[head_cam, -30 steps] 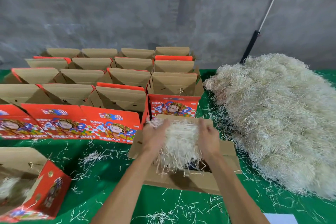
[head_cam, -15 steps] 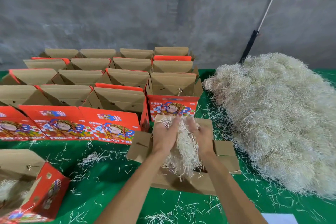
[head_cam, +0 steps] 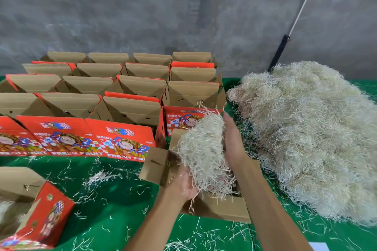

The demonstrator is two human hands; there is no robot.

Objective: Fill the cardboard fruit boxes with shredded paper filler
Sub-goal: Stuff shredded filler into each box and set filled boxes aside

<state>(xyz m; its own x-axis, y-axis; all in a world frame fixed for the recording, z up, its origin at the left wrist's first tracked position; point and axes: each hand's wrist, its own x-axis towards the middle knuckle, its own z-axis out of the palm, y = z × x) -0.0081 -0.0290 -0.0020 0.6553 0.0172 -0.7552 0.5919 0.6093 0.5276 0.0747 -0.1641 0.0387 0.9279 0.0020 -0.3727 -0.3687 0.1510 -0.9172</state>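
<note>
Cradling a clump of shredded paper filler (head_cam: 201,149) between them, both hands hover over an open cardboard box (head_cam: 216,208) that sits on the green-covered bench (head_cam: 114,210) directly in front of the person. The left hand (head_cam: 183,186) is low, palm turned up beneath the clump with its fingers relaxed and partly buried in the strands. The right hand (head_cam: 232,142) stands higher, fingers straight and together, its palm pressed flat against the clump's right side. The box's brown flaps are folded outward, and loose strands hang from the clump down into its opening. Just right of the hands, a large heap of the same pale filler (head_cam: 306,138) covers much of the bench's right side. Behind the open box and to its left, rows of empty fruit boxes (head_cam: 130,96) stand with their flaps up, the nearest row showing red printed fronts with a cartoon figure and the words FRESH FRUIT. At the lower left another red box (head_cam: 47,218) lies tilted, with some filler visible inside it. Stray strands (head_cam: 102,177) are scattered across the green cloth. A grey concrete wall (head_cam: 142,16) rises behind the bench, with a long pole (head_cam: 295,16) leaning against it above the heap.
</note>
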